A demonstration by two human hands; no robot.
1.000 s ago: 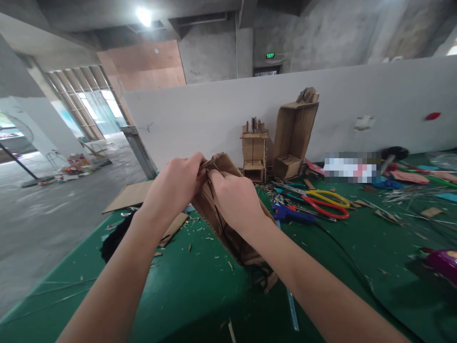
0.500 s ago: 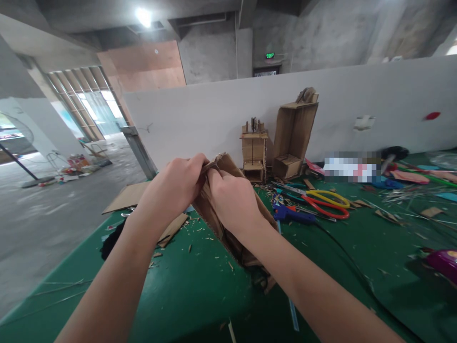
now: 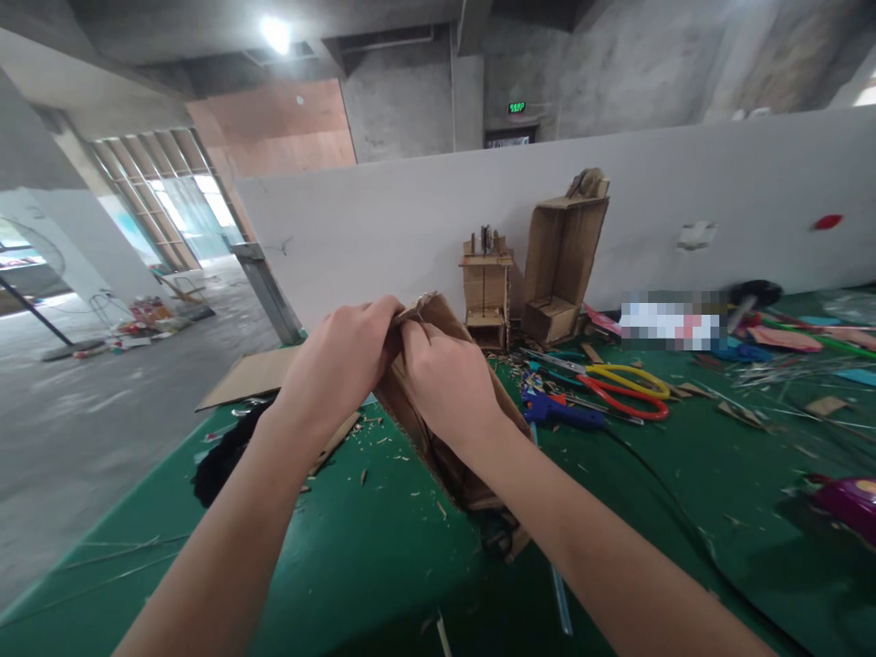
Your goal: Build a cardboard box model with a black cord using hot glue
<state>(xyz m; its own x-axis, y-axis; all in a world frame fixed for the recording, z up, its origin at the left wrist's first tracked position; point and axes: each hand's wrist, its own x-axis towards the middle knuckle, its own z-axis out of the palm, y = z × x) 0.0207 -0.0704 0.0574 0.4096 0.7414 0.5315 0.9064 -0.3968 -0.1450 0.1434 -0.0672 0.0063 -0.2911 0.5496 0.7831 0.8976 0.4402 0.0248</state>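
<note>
A long, open cardboard box [image 3: 405,394] is tilted above the green table, its upper end raised toward the wall. My left hand [image 3: 352,351] is closed around the upper left corner of that box. My right hand [image 3: 448,379] reaches inside the same end, fingers curled together close to the left fingertips. Whatever the right fingers pinch is hidden by the hand. A dark round part [image 3: 498,537] shows at the lower end of the box, partly in shadow.
Two cardboard structures, a small one [image 3: 484,287] and a taller open box [image 3: 562,255], stand against the white partition. To the right lie scissors [image 3: 626,383], a blue glue gun [image 3: 565,412] with its cord, and cardboard scraps. A flat cardboard sheet [image 3: 239,376] lies at the left edge.
My left hand and forearm have shifted slightly to the right, with the wrist turned a little. The box and my right hand are almost where they were.
</note>
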